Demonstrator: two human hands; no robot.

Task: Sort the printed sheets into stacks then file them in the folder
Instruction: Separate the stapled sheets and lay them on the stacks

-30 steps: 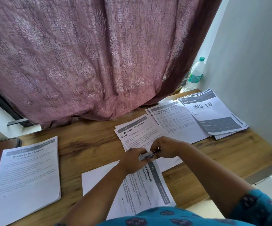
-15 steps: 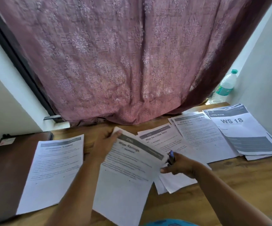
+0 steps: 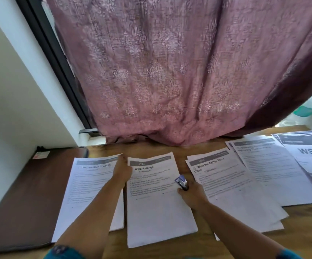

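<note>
Wooden desk under the curtain now carries the Wipe Railings sheets, lifted half a second ago, flat between neighbouring stacks: left hand pinches their top-left corner, right hand grips a stapler, so that set appears sorted, filing in the folder pending.

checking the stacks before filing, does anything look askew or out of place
Mostly tidy. The Coffee Table stack is fanned out and tilted, its sheets not squared, and it overlaps the next stack to its right. The Wipe Railings stack and the Dishwasher stack lie fairly straight. The right hand holds a small stapler.
</note>
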